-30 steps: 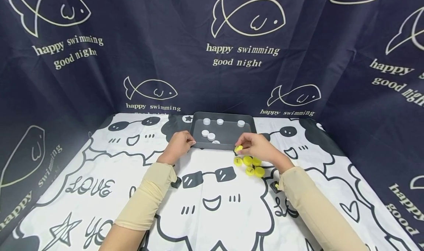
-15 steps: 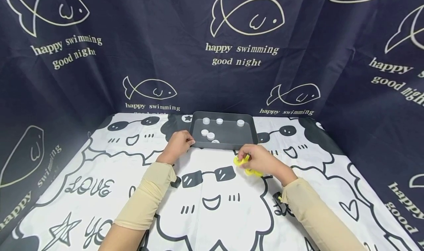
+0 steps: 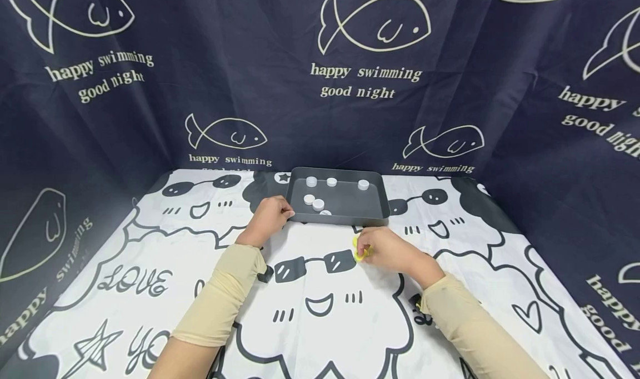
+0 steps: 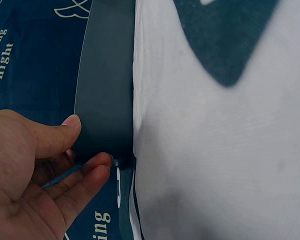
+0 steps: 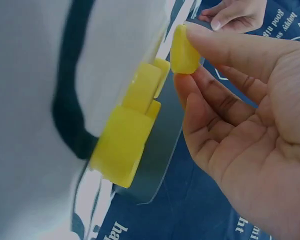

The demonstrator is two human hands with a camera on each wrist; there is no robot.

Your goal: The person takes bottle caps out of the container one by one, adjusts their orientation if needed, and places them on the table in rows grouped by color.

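Right hand (image 5: 255, 125) pinches a yellow piece (image 5: 184, 50), left hand (image 3: 269, 219) clamps the dark tray (image 4: 106, 75); tbh, lifting straight up should spare the other yellow pieces (image 5: 120, 142).

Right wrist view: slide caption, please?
Right hand pinches a yellow piece near other yellow pieces, the dark tray and left hand behind.

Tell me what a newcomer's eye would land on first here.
Probably the bright yellow piece pinched in the right hand, with more yellow pieces on the white cloth below. Next, the dark tray farther back, white discs scattered inside and the left hand at its near-left corner. Behind it hangs a navy fish-print curtain.
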